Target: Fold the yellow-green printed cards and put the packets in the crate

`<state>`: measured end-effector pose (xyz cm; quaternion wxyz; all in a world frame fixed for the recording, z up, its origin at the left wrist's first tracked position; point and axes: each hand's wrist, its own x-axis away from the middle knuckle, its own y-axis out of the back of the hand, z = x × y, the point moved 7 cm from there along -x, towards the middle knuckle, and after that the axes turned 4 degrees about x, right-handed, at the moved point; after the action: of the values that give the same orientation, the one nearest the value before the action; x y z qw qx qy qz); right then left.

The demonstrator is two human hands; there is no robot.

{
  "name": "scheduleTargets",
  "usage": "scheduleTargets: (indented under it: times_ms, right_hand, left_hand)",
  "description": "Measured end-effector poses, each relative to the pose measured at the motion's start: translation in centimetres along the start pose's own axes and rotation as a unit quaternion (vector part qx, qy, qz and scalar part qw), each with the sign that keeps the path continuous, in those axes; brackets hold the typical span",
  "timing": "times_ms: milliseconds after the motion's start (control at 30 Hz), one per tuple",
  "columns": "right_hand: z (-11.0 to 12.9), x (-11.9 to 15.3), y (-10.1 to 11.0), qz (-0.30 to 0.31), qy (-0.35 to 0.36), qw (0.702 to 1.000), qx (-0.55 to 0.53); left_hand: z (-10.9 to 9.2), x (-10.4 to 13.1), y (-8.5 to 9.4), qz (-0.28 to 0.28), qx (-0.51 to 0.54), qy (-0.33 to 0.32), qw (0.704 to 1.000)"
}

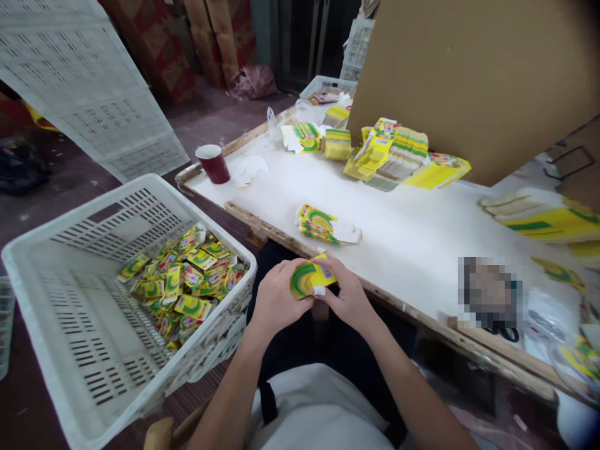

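Observation:
Between both hands, just off the table's near edge, is a small yellow and green carton (pixel 305 279). My left hand (pixel 280 299) is closed around its left end. At its right end, the fingers of my right hand (pixel 347 289) press on the side beside a printed barcode. White flaps show near my right fingertips. Just beyond my hands, a small stack of flattened cartons (pixel 321 224) lies on the white table (pixel 394 244). Left of my left hand stands a white plastic crate (pixel 94 300) holding many small yellow cartons (pixel 187 275).
A dark red mug (pixel 213 164) stands at the table's left corner. Bundles of flat cartons (pixel 398 153) line the back, before a large cardboard sheet (pixel 469 81). More flat cartons (pixel 548 215) and black scissors (pixel 507 331) lie at right. A tilted white crate (pixel 94 81) stands at upper left.

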<state>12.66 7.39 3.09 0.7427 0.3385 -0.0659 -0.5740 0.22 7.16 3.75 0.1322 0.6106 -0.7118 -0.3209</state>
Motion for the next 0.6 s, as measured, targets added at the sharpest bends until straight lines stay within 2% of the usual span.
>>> scheduleTargets:
  times_ms: [67, 100, 167, 233, 267, 333, 367, 433, 500, 600]
  right_hand:
    - [-0.7, -0.3, -0.3, 0.008, -0.012, 0.999, -0.050]
    - [-1.3, -0.6, -0.1, 0.009, -0.024, 0.997, -0.074]
    - [-3.1, -1.5, 1.1, -0.015, -0.058, 0.994, -0.089]
    - [-5.1, -2.8, 3.3, -0.086, -0.098, 0.991, -0.032]
    - [-6.0, -3.4, 4.4, -0.128, -0.110, 0.986, 0.010]
    - [-7.2, -5.1, 5.4, -0.159, -0.120, 0.974, 0.104]
    - [-7.7, -6.1, 5.1, -0.143, -0.124, 0.969, 0.158]
    - [-8.4, -7.7, 4.0, -0.103, -0.132, 0.957, 0.237]
    - [-8.7, -8.6, 2.9, -0.082, -0.136, 0.949, 0.271]
    - [-8.7, -8.8, 1.8, -0.076, -0.136, 0.943, 0.294]
  left_hand:
    - [1.0, 0.0, 0.9, -0.008, -0.010, 0.015, 1.000]
    - [1.9, 0.0, 2.0, -0.029, -0.028, 0.034, 0.999]
    - [4.4, 0.6, 5.6, -0.119, -0.106, 0.101, 0.982]
    - [6.7, 2.2, 10.1, -0.256, -0.234, 0.195, 0.917]
    - [7.6, 2.9, 11.8, -0.302, -0.258, 0.224, 0.890]
    - [8.9, 3.8, 13.3, -0.346, -0.256, 0.243, 0.869]
    - [9.3, 3.7, 13.2, -0.340, -0.248, 0.233, 0.877]
    - [9.4, 2.8, 11.7, -0.290, -0.220, 0.189, 0.912]
    - [9.1, 1.7, 9.2, -0.222, -0.176, 0.143, 0.948]
    - [8.6, 0.9, 6.6, -0.164, -0.111, 0.119, 0.973]
